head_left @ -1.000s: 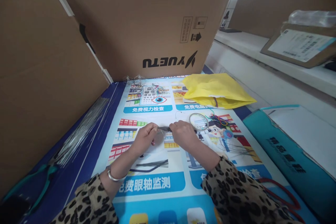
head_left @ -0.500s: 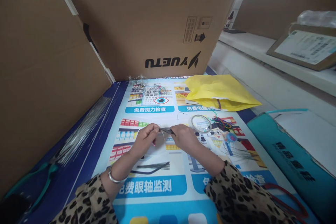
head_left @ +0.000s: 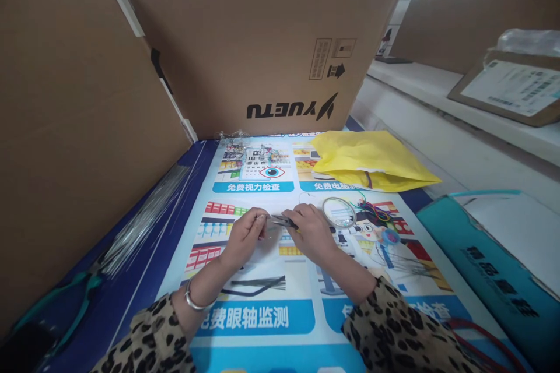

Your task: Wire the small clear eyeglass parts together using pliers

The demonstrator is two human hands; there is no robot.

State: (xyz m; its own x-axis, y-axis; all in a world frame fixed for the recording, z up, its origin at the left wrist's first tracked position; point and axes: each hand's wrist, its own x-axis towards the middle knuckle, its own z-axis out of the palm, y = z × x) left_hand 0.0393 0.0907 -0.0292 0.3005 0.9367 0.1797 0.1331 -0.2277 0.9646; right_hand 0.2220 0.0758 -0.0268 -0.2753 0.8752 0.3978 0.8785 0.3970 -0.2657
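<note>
Both my hands meet over a printed poster mat [head_left: 262, 315]. My right hand [head_left: 308, 232] is closed round small dark pliers [head_left: 282, 221] whose tip points left. My left hand [head_left: 245, 235] pinches something tiny and thin at the pliers' tip; I cannot make out what it is. A round clear lid or dish [head_left: 339, 211] lies just right of my right hand, with a tangle of coloured wires [head_left: 374, 210] beside it. A silver bangle sits on my left wrist. Both sleeves are leopard print.
Cardboard walls [head_left: 245, 41] stand behind and to the left. A yellow bag [head_left: 371, 157] lies at the back right. A bundle of thin metal rods [head_left: 140, 221] and teal-handled pliers [head_left: 65, 309] rest on the left. A teal folder [head_left: 490, 262] is on the right, dark strips [head_left: 258, 284] near my left wrist.
The hands stay joined at the pliers' tip with barely any shift. The view has tilted down a little, so everything sits slightly lower in the picture.
</note>
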